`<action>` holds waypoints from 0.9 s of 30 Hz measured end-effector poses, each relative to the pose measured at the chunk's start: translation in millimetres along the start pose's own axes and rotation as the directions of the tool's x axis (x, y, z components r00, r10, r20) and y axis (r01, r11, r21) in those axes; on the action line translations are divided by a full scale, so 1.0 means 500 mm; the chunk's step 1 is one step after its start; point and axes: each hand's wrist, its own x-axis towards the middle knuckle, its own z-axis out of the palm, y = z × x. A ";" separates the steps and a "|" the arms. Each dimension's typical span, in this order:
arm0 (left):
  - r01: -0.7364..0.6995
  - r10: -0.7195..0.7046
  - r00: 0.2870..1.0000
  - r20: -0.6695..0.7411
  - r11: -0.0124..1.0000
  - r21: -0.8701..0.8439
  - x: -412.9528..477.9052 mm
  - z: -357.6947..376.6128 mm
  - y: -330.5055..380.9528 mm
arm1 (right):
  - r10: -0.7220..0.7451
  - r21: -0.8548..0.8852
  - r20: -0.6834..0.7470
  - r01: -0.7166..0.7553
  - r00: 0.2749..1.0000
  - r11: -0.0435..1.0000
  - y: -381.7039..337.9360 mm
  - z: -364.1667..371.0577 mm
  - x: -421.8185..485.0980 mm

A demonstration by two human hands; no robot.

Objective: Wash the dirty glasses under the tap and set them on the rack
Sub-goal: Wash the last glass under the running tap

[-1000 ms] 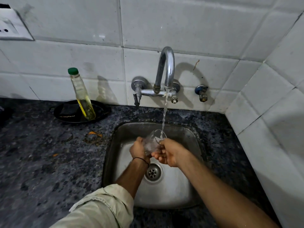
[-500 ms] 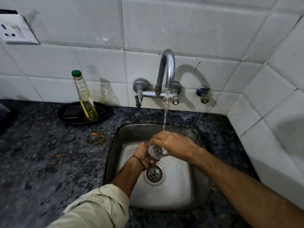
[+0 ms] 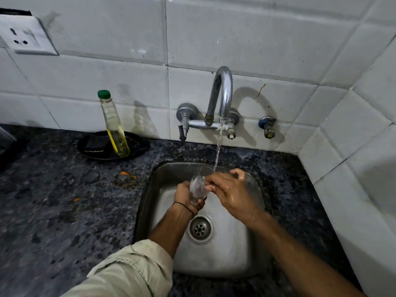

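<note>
A clear glass (image 3: 197,187) is held over the steel sink (image 3: 255,249), tilted with its mouth up toward the tap. My left hand (image 3: 184,196) grips its lower part from the left. My right hand (image 3: 229,189) lies against its right side, fingers on the wall and rim. Water runs from the chrome tap (image 3: 222,93) in a thin stream (image 3: 217,151) that lands at the glass rim by my right fingers. No rack is in view.
A bottle of yellow liquid with a green cap (image 3: 113,125) stands in a black dish (image 3: 137,148) at the back left of the dark granite counter (image 3: 53,211). The drain (image 3: 200,228) lies below my hands. Tiled walls close the back and right; a socket (image 3: 23,37) is top left.
My right hand moved from over the top of the glass to its right side. The glass now points mouth up under the stream. The view shifted slightly.
</note>
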 end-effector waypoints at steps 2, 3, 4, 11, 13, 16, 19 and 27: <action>-0.038 0.038 0.997 -0.064 0.999 0.010 -0.006 0.007 -0.008 | 0.062 0.032 0.143 -0.067 0.988 0.997 -0.005 -0.019 0.016; -0.063 0.063 0.994 -0.087 0.998 0.004 -0.005 0.010 -0.011 | 0.101 0.041 0.172 -0.109 0.980 0.993 -0.013 -0.021 0.024; -0.094 0.093 0.991 -0.093 0.996 -0.008 -0.010 0.015 -0.014 | 0.164 0.084 0.188 -0.183 0.968 0.980 -0.024 -0.019 0.031; -0.544 0.582 0.813 -0.011 0.766 0.344 -0.024 0.017 -0.004 | 0.687 0.639 0.524 -0.766 0.504 0.074 -0.071 -0.016 0.069; -0.692 0.745 0.654 0.130 0.520 0.501 -0.026 0.016 0.018 | 0.691 0.716 0.564 -0.684 0.453 -0.136 -0.053 0.008 0.062; -0.771 0.750 0.501 0.432 0.161 0.616 -0.051 0.036 0.038 | 0.709 0.774 0.605 -0.479 0.363 -0.415 -0.039 0.064 0.050; -0.656 0.615 0.459 0.641 -0.252 0.711 -0.078 0.052 0.045 | 0.605 0.738 0.674 -0.351 0.424 -0.576 -0.046 0.098 0.032; -0.593 0.237 0.673 0.700 -0.392 0.703 -0.075 0.030 0.068 | 0.554 0.680 0.733 -0.444 0.395 -0.584 -0.035 0.132 0.008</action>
